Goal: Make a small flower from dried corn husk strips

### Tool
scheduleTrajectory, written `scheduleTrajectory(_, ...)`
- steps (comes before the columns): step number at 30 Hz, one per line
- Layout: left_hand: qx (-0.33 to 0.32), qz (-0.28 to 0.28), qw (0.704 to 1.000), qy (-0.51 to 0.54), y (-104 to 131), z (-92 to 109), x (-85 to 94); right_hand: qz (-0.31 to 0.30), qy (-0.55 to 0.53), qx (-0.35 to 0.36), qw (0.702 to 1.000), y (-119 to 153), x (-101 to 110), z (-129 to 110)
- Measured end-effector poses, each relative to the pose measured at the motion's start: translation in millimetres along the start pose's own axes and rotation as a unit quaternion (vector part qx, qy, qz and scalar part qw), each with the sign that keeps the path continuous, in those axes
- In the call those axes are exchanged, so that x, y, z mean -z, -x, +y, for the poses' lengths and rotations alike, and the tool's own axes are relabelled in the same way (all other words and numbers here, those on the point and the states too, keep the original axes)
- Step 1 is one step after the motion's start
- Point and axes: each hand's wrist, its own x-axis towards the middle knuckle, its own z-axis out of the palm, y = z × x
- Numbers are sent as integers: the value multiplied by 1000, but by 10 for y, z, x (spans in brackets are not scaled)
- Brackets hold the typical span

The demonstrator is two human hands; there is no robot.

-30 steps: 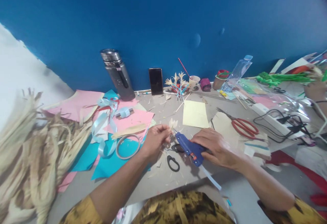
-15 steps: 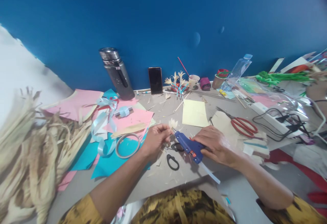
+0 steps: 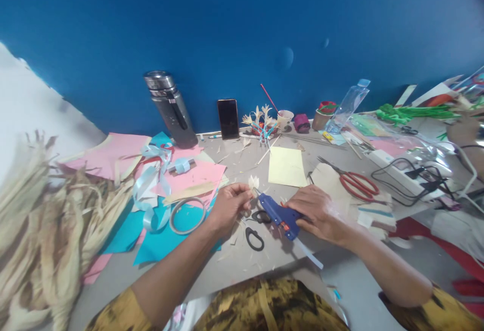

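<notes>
A handicraft workspace: pink paper (image 3: 200,172), turquoise paper (image 3: 159,245), light-blue ribbon (image 3: 152,220), red-handled scissors (image 3: 350,189) and a power strip (image 3: 381,159) crowd a counter (image 3: 242,265) against a blue wall (image 3: 242,28), dried corn husks (image 3: 71,240) are heaped at the left, and a hot-glue gun (image 3: 278,214) is held over the middle.

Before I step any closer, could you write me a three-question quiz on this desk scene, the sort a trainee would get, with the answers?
1. Which hand holds the blue glue gun?
2. True or false: the phone stands upright by the blue wall.
3. Which scissors lie nearer the left hand: (a) the red-handled scissors or (b) the black-handled scissors?

Key:
1. The right hand.
2. True.
3. (b).
</notes>
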Motion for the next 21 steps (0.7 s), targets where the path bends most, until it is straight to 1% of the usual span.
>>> scheduleTrajectory(4, 8, 2, 1000, 20, 8, 17, -13, -7, 13, 1, 1000, 7, -1, -10)
scheduleTrajectory(6, 9, 4, 999, 42, 9, 32, -14, -8, 38, -11, 999, 13, 15, -41)
scheduleTrajectory(8, 12, 5, 998, 61, 9, 46, -9, -8, 67, -45, 997, 25, 45, -84)
scheduleTrajectory(12, 29, -8, 995, 91, 15, 67, 4, -24, 119, -148, 981, 94, 106, -113)
scheduleTrajectory(14, 32, -16, 994, 106, 25, 79, 4, -34, 144, -197, 969, 162, 115, -56)
scheduleTrajectory(17, 34, -23, 991, 124, 47, 108, -9, -40, 174, -252, 951, 303, 111, 103)
scheduleTrajectory(19, 34, -24, 991, 127, 65, 130, -21, -43, 174, -264, 948, 394, 117, 199)
scheduleTrajectory(21, 27, -26, 991, 127, 81, 149, -34, -30, 169, -256, 951, 438, 135, 227)
